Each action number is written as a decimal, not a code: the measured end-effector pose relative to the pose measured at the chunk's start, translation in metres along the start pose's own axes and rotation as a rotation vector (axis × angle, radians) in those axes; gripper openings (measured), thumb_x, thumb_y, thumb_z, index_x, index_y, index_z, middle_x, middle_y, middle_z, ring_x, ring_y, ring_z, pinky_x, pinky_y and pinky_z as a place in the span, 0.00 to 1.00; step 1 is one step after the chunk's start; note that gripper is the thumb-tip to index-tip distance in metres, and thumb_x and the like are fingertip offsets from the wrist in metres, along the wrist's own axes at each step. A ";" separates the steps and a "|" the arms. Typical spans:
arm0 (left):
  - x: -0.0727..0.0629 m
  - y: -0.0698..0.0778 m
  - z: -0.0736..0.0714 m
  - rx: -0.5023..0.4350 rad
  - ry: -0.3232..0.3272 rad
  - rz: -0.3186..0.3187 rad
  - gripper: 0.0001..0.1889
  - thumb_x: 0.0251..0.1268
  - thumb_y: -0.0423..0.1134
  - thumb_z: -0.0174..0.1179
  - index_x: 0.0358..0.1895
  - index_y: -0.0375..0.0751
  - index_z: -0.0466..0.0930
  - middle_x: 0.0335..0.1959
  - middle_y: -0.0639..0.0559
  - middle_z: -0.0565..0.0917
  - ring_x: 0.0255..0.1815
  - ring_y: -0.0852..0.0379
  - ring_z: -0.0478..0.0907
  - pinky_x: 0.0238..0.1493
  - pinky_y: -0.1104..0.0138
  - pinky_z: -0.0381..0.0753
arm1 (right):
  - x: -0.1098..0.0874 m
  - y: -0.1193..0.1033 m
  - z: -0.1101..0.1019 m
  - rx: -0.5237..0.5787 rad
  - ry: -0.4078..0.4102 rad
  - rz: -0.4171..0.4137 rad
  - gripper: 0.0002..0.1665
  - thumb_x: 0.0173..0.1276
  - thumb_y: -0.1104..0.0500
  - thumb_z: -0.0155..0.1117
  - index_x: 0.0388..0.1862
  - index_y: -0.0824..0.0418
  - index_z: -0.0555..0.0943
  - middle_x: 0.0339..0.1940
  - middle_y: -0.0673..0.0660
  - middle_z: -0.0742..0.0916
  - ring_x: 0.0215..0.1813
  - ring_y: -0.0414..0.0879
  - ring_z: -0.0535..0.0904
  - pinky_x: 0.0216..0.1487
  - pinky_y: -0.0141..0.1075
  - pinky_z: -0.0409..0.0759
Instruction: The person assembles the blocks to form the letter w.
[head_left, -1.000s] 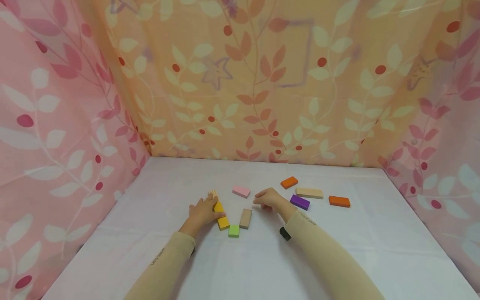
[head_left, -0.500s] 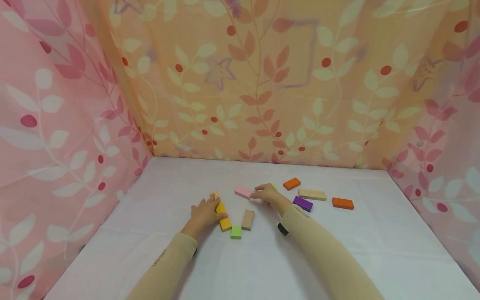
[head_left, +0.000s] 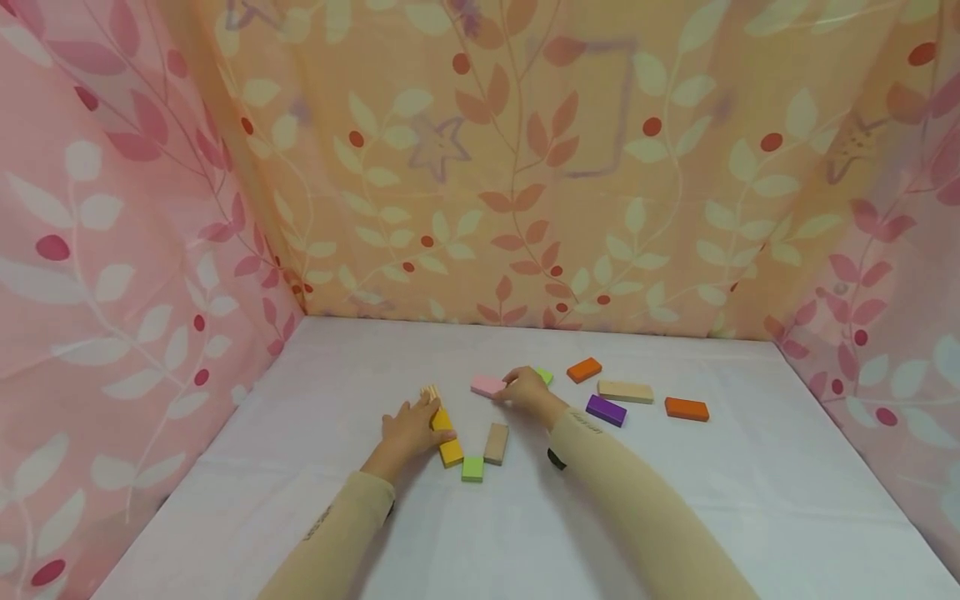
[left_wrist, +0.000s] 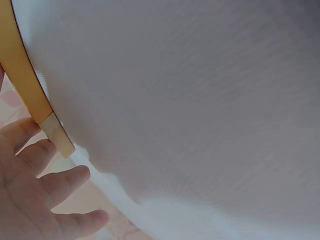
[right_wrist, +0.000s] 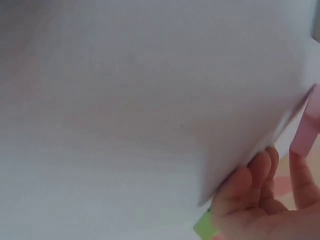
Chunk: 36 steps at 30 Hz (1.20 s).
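My left hand rests along a row of yellow blocks, thumb lying over them. In the left wrist view its fingers are spread, two fingertips touching the side of the yellow block and the pale wooden block at its end. My right hand pinches the near right end of a pink block; the right wrist view has a fingertip against that pink block, the other fingers curled. Below the row's near end lie a lime green block and a wooden block.
Behind my right hand a second green block shows partly. Farther right are a purple block, a long pale wooden block and two orange blocks, one at the back. Leaf-patterned cloth walls the white table.
My right hand has moved slightly left and away from me to the pink block, and its fingers have closed on it, uncovering a green block. My left hand stays on the yellow row.
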<state>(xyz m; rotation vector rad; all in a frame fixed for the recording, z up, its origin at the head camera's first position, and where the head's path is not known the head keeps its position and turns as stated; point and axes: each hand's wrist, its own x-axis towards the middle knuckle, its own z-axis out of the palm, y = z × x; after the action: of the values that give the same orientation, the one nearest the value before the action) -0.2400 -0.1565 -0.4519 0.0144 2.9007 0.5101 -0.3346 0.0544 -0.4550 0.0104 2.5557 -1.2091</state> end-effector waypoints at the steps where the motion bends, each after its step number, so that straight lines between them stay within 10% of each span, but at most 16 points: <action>1: -0.001 0.000 0.000 -0.002 0.001 0.000 0.40 0.62 0.57 0.63 0.73 0.39 0.63 0.75 0.39 0.59 0.72 0.30 0.56 0.65 0.32 0.50 | -0.002 -0.001 -0.001 0.012 0.017 -0.007 0.22 0.59 0.59 0.73 0.49 0.69 0.80 0.44 0.60 0.82 0.44 0.50 0.76 0.49 0.42 0.77; 10: -0.007 -0.001 -0.001 -0.005 0.008 -0.019 0.40 0.62 0.56 0.63 0.72 0.38 0.64 0.74 0.38 0.60 0.71 0.30 0.56 0.65 0.32 0.50 | -0.004 -0.005 -0.022 0.277 0.102 0.023 0.25 0.66 0.68 0.61 0.63 0.67 0.76 0.42 0.65 0.84 0.32 0.50 0.81 0.32 0.34 0.81; 14: -0.007 -0.001 0.000 0.001 0.009 -0.019 0.39 0.63 0.56 0.63 0.72 0.38 0.64 0.74 0.38 0.60 0.71 0.30 0.56 0.64 0.32 0.51 | 0.002 -0.001 -0.028 0.321 0.008 -0.036 0.27 0.63 0.70 0.55 0.63 0.62 0.78 0.35 0.63 0.86 0.28 0.48 0.79 0.26 0.33 0.75; 20: -0.004 -0.001 0.003 0.004 0.005 -0.010 0.40 0.63 0.57 0.62 0.73 0.39 0.63 0.75 0.39 0.59 0.72 0.31 0.56 0.65 0.33 0.51 | 0.003 0.003 -0.025 0.211 -0.146 -0.057 0.27 0.66 0.71 0.48 0.61 0.61 0.80 0.58 0.61 0.79 0.25 0.46 0.65 0.24 0.31 0.62; 36: 0.000 0.001 0.002 -0.002 0.002 -0.003 0.40 0.62 0.57 0.63 0.73 0.40 0.63 0.75 0.40 0.58 0.72 0.30 0.55 0.64 0.32 0.50 | -0.014 0.006 -0.009 -0.099 -0.057 -0.087 0.28 0.65 0.62 0.67 0.63 0.67 0.74 0.66 0.67 0.74 0.64 0.58 0.70 0.66 0.51 0.68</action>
<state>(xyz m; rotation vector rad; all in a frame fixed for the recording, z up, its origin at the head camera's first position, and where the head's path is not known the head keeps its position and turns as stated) -0.2394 -0.1546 -0.4535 0.0090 2.9016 0.5121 -0.3230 0.0665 -0.4501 -0.1564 2.5868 -1.0945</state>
